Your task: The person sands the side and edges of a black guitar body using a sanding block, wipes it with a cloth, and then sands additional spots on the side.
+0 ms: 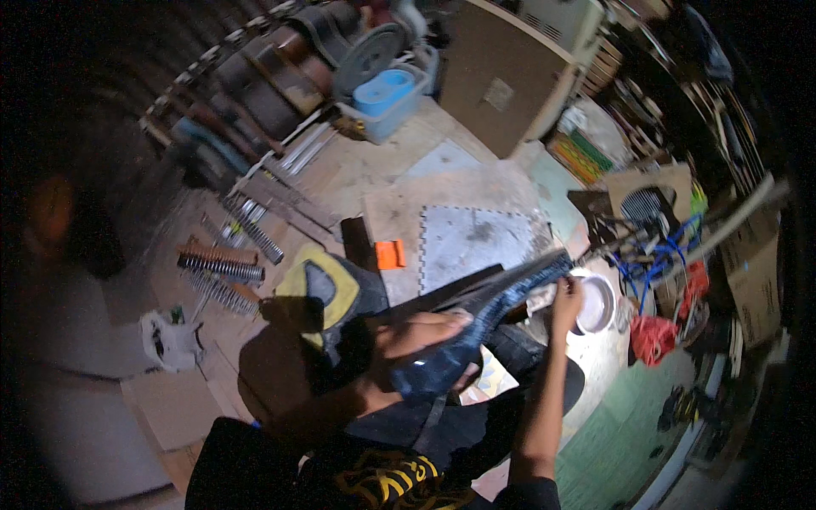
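Observation:
Across my lap lies a long, glossy blue-black piece (493,316), broad and rounded at the near end and narrowing toward the far right; I cannot make out its kind. My left hand (421,334) is wrapped round its broad end, fingers over the top. At the narrow end, my right hand (568,302) has its fingers bent together against the tip, and what they pinch, if anything, is too small to tell. Just right of that hand stands a round pale bowl (593,303). Beneath the piece, a patterned sheet (489,378) shows partly.
An orange square (390,254) and a grey foam mat (476,246) lie ahead. Left are a yellow-and-black pad (336,289), several coil springs (223,270) and a white plastic bag (170,340). Blue cord (650,272) and a red bag (654,340) clutter the right. A clear tub (387,123) stands farther back.

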`<state>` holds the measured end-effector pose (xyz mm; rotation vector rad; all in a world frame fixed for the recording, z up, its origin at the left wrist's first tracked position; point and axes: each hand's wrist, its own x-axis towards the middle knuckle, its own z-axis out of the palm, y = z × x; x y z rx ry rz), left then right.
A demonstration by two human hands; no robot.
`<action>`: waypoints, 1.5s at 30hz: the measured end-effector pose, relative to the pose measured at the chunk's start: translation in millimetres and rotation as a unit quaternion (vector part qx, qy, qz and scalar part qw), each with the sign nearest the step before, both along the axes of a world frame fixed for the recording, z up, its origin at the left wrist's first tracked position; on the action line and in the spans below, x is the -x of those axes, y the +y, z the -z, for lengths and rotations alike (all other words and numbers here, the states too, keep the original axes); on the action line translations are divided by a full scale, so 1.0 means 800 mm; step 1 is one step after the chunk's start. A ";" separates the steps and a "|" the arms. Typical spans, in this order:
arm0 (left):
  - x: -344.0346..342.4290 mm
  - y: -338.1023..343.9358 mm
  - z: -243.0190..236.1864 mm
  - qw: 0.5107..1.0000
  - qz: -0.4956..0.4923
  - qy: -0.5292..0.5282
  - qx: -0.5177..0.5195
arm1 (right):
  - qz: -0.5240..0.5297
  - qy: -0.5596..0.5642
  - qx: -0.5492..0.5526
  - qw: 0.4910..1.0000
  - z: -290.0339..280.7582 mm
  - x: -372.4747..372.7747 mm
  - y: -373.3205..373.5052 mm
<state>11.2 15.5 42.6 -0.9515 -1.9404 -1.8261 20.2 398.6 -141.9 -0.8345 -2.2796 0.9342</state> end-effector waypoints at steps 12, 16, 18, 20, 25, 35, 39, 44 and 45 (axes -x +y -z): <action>-0.040 -0.026 0.021 1.000 0.014 0.009 -0.003 | -0.759 -0.152 -0.081 0.628 -0.323 0.203 -0.428; -0.045 -0.044 0.028 0.994 0.063 -0.016 0.087 | -0.790 -0.272 -0.258 0.485 -0.233 0.191 -0.510; -0.046 -0.051 0.041 0.981 0.131 -0.044 0.134 | -0.796 -0.238 -0.301 0.468 -0.202 0.187 -0.520; -0.030 -0.058 0.023 0.993 0.096 -0.017 0.070 | -0.797 -0.251 -0.290 0.466 -0.179 0.197 -0.525; -0.024 -0.049 0.028 0.998 0.031 -0.039 -0.041 | -0.780 -0.146 -0.158 0.588 -0.287 0.212 -0.474; -0.014 -0.030 0.018 0.986 0.060 -0.146 0.063 | -0.653 -0.060 -0.212 0.725 -0.444 -0.003 -0.341; -0.026 -0.005 0.021 0.991 0.040 -0.125 0.029 | -0.641 -0.143 -0.222 0.721 -0.424 -0.056 -0.363; -0.034 0.022 0.031 0.994 0.022 -0.110 0.010 | -0.573 -0.016 -0.196 0.796 -0.375 -0.088 -0.350; -0.038 0.025 0.031 0.994 0.015 -0.110 0.005 | -0.557 0.006 -0.177 0.811 -0.369 -0.086 -0.343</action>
